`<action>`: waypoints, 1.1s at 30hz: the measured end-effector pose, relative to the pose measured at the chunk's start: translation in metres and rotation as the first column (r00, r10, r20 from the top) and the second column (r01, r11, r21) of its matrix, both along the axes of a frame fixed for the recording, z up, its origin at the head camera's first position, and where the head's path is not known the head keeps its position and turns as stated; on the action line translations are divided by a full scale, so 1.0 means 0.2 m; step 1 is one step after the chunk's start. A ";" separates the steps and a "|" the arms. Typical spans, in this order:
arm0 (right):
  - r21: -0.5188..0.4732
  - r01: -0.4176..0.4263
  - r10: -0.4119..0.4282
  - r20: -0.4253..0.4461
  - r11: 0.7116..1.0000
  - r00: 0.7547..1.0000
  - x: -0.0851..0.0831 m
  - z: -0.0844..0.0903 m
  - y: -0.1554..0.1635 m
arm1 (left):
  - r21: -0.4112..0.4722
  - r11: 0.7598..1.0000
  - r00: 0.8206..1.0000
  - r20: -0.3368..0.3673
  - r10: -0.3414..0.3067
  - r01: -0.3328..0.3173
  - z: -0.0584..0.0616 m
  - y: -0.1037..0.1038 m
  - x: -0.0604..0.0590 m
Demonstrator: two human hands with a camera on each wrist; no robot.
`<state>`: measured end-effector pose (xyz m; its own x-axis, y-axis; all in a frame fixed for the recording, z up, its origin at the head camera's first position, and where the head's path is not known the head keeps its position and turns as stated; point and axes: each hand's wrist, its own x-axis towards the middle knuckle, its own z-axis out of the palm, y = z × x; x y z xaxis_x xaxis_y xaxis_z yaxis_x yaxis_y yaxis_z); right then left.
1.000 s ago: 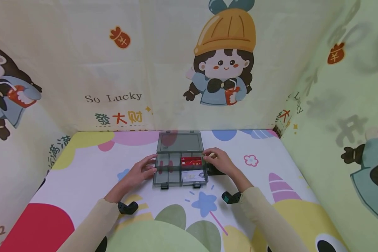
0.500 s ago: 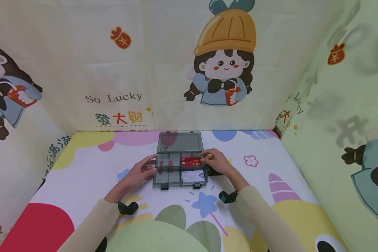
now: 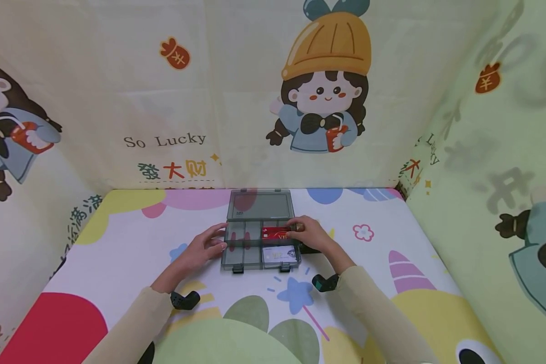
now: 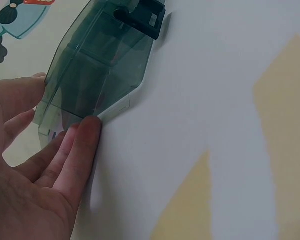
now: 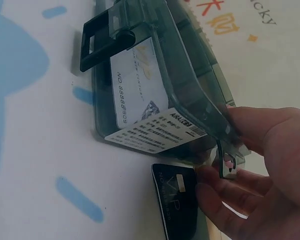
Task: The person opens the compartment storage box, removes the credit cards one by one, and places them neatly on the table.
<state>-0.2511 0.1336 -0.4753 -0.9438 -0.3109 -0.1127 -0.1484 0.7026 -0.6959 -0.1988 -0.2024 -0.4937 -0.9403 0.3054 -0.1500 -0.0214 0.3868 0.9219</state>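
Note:
A smoky transparent compartment box [image 3: 242, 256] lies on the table with its lid [image 3: 260, 205] raised behind. My left hand [image 3: 205, 246] rests straight fingers on the box's left end. In the left wrist view its fingers [image 4: 85, 145] lie along the low edge. A red VIP card [image 3: 273, 232] sits in the back right compartment and a white VIP card [image 3: 278, 254] in the front right one. My right hand [image 3: 313, 233] reaches over the right wall, its fingertips overlapping the red card's right part. In the right wrist view, the box wall partly hides its fingertips.
A black VIP card [image 5: 177, 200] lies on the table just right of the box, partly under my right hand. Two black latches [image 3: 238, 269] project from the front edge. A cartoon-printed cloth [image 3: 273, 290] covers the table, with printed curtains around it.
My right hand has moved left from the box's right wall over the red card, covering part of its lettering. My left hand and the box have stayed in place.

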 end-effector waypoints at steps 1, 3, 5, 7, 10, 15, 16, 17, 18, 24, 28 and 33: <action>0.006 0.002 -0.002 0.005 1.000 1.000 0.00 0.00 0.00 | 0.002 1.000 1.000 0.000 0.002 -0.002 0.00 0.00 0.00; 0.019 0.007 -0.007 0.007 1.000 1.000 0.00 0.00 -0.01 | 0.007 1.000 1.000 -0.001 0.002 -0.002 0.01 0.00 0.01; 0.036 0.008 -0.008 0.001 0.999 1.000 -0.01 -0.01 -0.02 | 0.011 1.000 1.000 -0.001 0.001 -0.001 0.01 0.00 0.01; 0.046 0.006 -0.006 -0.003 0.999 1.000 -0.01 -0.01 -0.02 | 0.013 1.000 1.000 -0.001 0.001 -0.001 0.01 0.00 0.00; 0.062 0.001 0.000 -0.013 0.998 1.000 -0.02 0.00 -0.02 | 0.006 1.000 1.000 0.004 0.004 -0.004 0.00 0.00 0.00; 0.082 -0.015 0.017 -0.025 0.997 1.000 -0.02 0.02 -0.03 | -0.009 1.000 1.000 0.012 0.007 -0.007 0.00 0.01 0.00; 0.085 -0.018 0.020 -0.025 0.996 0.999 -0.02 0.02 -0.03 | -0.011 1.000 1.000 0.013 0.008 -0.008 0.00 0.01 0.00; 0.088 -0.019 0.021 -0.024 0.996 0.999 -0.02 0.02 -0.03 | -0.013 1.000 1.000 0.011 0.008 -0.008 0.00 0.01 0.00; 0.092 -0.020 0.022 -0.023 0.996 0.999 -0.02 0.02 -0.04 | -0.011 1.000 1.000 0.014 0.012 -0.012 0.00 0.01 0.00; 0.111 -0.031 0.033 -0.018 0.993 0.999 -0.02 0.02 -0.04 | -0.008 1.000 1.000 0.000 0.003 -0.003 -0.01 0.00 -0.01; 0.117 -0.037 0.040 -0.023 0.992 0.999 -0.02 0.02 -0.04 | -0.004 1.000 1.000 0.000 0.007 -0.007 -0.01 0.01 0.00; 0.130 -0.051 0.056 -0.034 0.990 0.998 -0.03 0.02 -0.05 | 0.000 1.000 1.000 -0.010 -0.003 0.003 0.01 0.00 0.00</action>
